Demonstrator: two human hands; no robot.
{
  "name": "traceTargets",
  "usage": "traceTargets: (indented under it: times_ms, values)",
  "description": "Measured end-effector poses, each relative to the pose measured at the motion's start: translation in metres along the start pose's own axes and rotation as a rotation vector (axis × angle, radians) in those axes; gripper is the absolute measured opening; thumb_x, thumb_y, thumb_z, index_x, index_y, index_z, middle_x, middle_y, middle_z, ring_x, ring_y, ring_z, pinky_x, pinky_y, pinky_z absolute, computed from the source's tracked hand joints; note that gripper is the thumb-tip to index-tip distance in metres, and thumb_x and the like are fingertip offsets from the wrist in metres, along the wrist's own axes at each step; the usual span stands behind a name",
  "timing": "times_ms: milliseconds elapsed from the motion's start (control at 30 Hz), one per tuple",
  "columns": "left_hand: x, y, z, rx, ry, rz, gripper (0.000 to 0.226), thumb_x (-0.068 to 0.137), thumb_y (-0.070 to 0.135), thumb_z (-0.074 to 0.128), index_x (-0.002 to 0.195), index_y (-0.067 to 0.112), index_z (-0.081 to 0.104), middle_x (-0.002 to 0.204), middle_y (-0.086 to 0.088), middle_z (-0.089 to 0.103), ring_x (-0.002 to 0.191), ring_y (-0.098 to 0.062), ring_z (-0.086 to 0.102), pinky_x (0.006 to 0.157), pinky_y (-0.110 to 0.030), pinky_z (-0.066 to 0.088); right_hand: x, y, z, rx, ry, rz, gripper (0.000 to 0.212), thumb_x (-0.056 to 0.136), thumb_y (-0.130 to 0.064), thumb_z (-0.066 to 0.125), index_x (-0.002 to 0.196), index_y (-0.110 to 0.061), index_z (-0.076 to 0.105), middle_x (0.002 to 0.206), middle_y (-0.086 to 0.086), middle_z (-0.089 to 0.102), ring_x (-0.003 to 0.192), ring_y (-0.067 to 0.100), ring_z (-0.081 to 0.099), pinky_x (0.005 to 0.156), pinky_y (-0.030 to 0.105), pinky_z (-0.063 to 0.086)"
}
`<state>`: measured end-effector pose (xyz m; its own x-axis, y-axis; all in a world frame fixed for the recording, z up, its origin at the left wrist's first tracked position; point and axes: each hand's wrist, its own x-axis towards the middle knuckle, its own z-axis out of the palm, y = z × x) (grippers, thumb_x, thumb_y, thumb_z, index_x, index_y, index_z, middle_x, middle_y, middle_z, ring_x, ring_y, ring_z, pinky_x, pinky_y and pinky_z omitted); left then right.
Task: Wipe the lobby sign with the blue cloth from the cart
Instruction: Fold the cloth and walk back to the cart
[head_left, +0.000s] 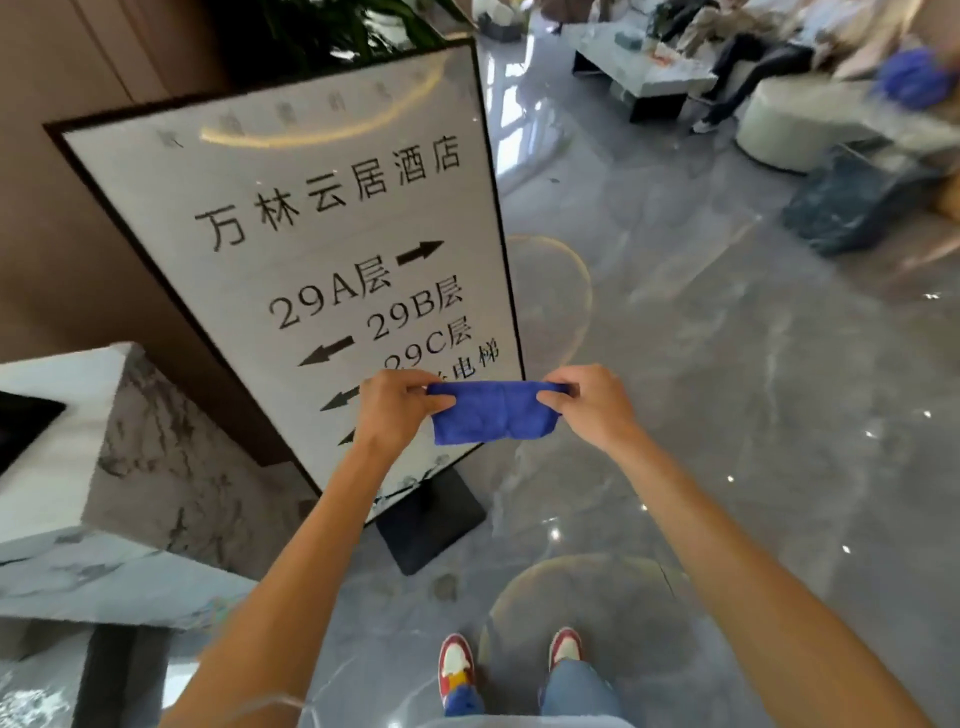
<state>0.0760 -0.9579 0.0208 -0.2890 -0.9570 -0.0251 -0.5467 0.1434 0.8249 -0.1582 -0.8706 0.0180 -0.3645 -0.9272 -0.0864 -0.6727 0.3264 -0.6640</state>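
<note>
The lobby sign (311, 244) is a tall white panel in a black frame with black Chinese characters, floor numbers and arrows, standing on a black base plate (431, 519). A folded blue cloth (491, 413) is stretched between both hands in front of the sign's lower right corner. My left hand (395, 408) pinches its left end and my right hand (587, 402) pinches its right end. The cloth hangs in the air, and I cannot tell whether it touches the sign. The cart is not in view.
A white marble counter (104, 467) stands close on the left. A potted plant (322, 36) rises behind the sign. At the far right are a low table (644, 78), a round pouf (800, 124), a dark block (857, 202) and a seated person. The floor is glossy grey marble.
</note>
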Motion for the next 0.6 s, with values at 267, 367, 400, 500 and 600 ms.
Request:
traceTargets:
  times_ms: [267, 367, 400, 500, 600]
  values:
    - [-0.012, 0.026, 0.049, -0.022, -0.171, 0.099, 0.020, 0.077, 0.006, 0.082, 0.097, 0.008, 0.080, 0.042, 0.019, 0.054, 0.050, 0.007, 0.056, 0.060, 0.000, 0.045, -0.054, 0.046, -0.030, 0.046, 0.141, 0.151, 0.008, 0.086, -0.024, 0.071, 0.090, -0.026, 0.077, 0.083, -0.008, 0.074, 0.084, 0.016, 0.066, 0.080, 0.040, 0.056]
    - [-0.019, 0.042, 0.071, -0.005, -0.228, 0.168, 0.019, 0.077, 0.007, 0.081, 0.097, 0.011, 0.081, 0.041, 0.019, 0.053, 0.055, -0.002, 0.057, 0.073, -0.015, 0.054, -0.076, 0.065, -0.045, 0.074, 0.206, 0.199, 0.011, 0.086, -0.020, 0.073, 0.095, -0.022, 0.078, 0.083, -0.004, 0.074, 0.083, 0.019, 0.066, 0.078, 0.036, 0.055]
    - [-0.023, 0.048, 0.079, -0.003, -0.242, 0.180, 0.019, 0.077, 0.008, 0.082, 0.095, 0.013, 0.081, 0.042, 0.018, 0.052, 0.057, -0.007, 0.057, 0.075, -0.022, 0.056, -0.085, 0.071, -0.051, 0.086, 0.227, 0.208, 0.011, 0.086, -0.018, 0.073, 0.095, -0.020, 0.078, 0.082, -0.002, 0.074, 0.081, 0.020, 0.066, 0.076, 0.033, 0.053]
    - [-0.037, 0.071, 0.104, -0.025, -0.281, 0.210, 0.017, 0.075, 0.011, 0.083, 0.090, 0.018, 0.081, 0.054, 0.008, 0.056, 0.063, -0.014, 0.056, 0.070, -0.020, 0.050, -0.113, 0.091, -0.073, 0.121, 0.293, 0.234, 0.011, 0.086, -0.013, 0.073, 0.096, -0.014, 0.078, 0.080, 0.000, 0.072, 0.076, 0.019, 0.063, 0.066, 0.017, 0.046]
    - [-0.053, 0.094, 0.130, -0.041, -0.356, 0.263, 0.016, 0.075, 0.013, 0.085, 0.086, 0.022, 0.079, 0.060, 0.001, 0.056, 0.063, -0.014, 0.053, 0.066, -0.019, 0.046, -0.144, 0.110, -0.096, 0.163, 0.373, 0.275, 0.012, 0.086, -0.009, 0.073, 0.097, -0.010, 0.077, 0.080, 0.001, 0.071, 0.074, 0.017, 0.061, 0.060, 0.006, 0.042]
